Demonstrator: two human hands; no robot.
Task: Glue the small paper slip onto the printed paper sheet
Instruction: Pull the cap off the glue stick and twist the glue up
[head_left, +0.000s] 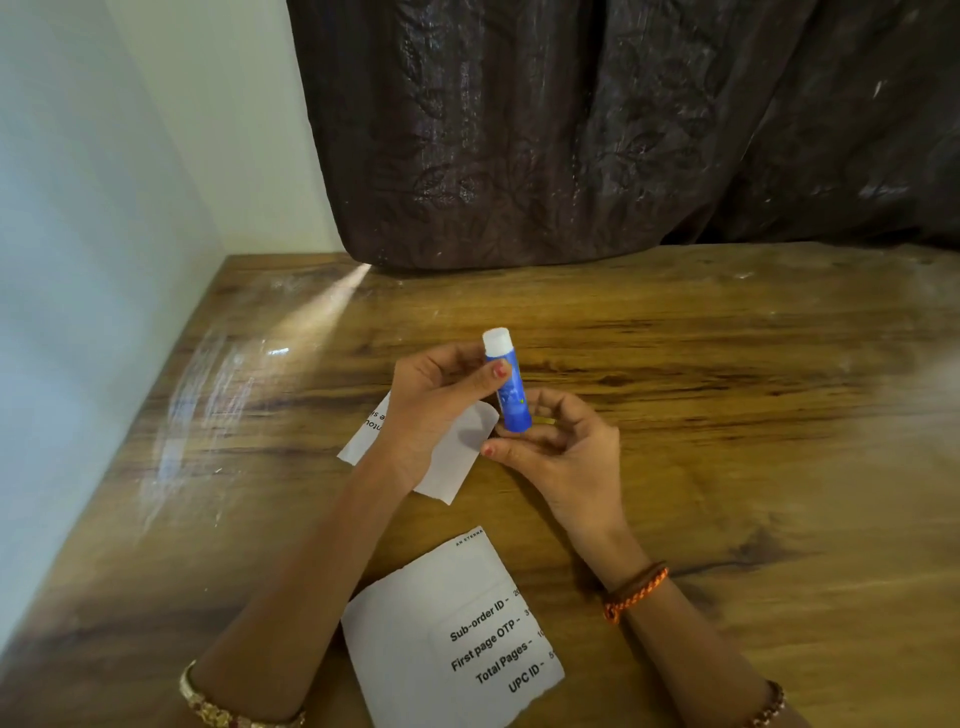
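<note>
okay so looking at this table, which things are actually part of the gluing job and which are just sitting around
Part of the job:
glue stick, held by left hand and right hand
small paper slip, under the left hand
printed paper sheet, nearer the person

Just there:
dark curtain
wooden table
bracelets on both wrists

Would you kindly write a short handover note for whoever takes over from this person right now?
Left hand: pinches the upper part of the glue stick, white cap still on.
Right hand: grips the stick's base.
Slip: on the table, partly under the left hand.
Printed sheet: flat on the table, nearer the person, apart from the slip.
Done: glue stick picked up.
Left: uncap, spread glue, press slip onto sheet.
</note>
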